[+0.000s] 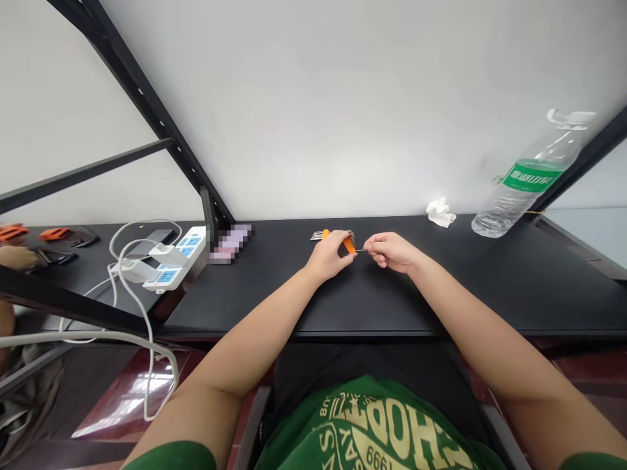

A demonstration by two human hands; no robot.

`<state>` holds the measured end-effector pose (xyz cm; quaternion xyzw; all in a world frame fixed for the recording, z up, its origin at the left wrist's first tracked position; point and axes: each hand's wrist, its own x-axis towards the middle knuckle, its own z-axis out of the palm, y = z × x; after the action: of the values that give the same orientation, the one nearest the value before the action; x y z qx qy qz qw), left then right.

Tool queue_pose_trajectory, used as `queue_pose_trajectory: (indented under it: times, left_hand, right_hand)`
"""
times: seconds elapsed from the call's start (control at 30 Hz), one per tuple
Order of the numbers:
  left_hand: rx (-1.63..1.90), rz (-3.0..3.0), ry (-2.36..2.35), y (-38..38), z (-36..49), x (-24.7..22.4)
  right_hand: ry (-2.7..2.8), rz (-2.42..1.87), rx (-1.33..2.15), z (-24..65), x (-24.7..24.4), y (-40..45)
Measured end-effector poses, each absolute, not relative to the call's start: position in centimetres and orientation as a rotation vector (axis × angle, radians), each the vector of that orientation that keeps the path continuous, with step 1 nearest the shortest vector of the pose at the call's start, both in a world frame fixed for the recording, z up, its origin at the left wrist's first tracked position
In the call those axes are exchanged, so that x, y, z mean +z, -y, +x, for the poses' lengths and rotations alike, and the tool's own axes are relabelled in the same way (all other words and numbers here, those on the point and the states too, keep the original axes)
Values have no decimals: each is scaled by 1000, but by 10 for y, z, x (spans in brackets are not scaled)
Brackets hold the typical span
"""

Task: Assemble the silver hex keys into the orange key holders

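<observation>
Nearest the camera was the wearer's green shirt [382,424], printed with pale lettering. Beyond it ran the front edge of the black worktop [382,303]; a white cable [147,339] looped down at the left. Both bare forearms extended forward over the worktop.

The left grip [331,254] was grasping an orange tool [349,245] by its body, fingers over the top and thumb on the near side. The tool was located near the middle of the worktop's length, towards the wall; whether it touched the surface could not be determined. Its long axis ran obliquely, from far left to near right. Several metal prongs [316,235] projected leftward past the fingers. A thin metal rod [361,250] pointed right from the near-right end, nearly level across the view. The right grip [393,250] pinched the rod's outer end between thumb and fingers.

To the left lay a white power strip [182,258] with plugs inserted and, at a similar depth, a co-worker's hand [17,258]. A pixelated item [231,244] lay right of the strip. Farther back, a crumpled tissue [440,214] and a green-labelled bottle [526,176] stood recorded at the right, before the pale wall [362,130].
</observation>
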<state>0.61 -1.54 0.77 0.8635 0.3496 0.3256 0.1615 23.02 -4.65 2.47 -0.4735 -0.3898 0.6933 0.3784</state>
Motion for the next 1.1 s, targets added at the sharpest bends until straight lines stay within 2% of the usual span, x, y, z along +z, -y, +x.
queue_pose_trajectory:
  times: [0.27, 0.53, 0.7, 1.1]
  left_hand:
    - [917, 2550, -1001, 20, 9, 8]
    - [1014, 2264, -1238, 21, 20, 8]
    - [1058, 2197, -1254, 20, 20, 6]
    - [913, 2308, -1190, 27, 24, 10]
  right_hand:
    - [850, -1159, 1806, 224, 19, 45]
    - [639, -941, 1769, 205, 12, 45]
    - [786, -915, 1706, 204, 8, 48]
    - [1373, -1208, 1356, 200, -4, 44]
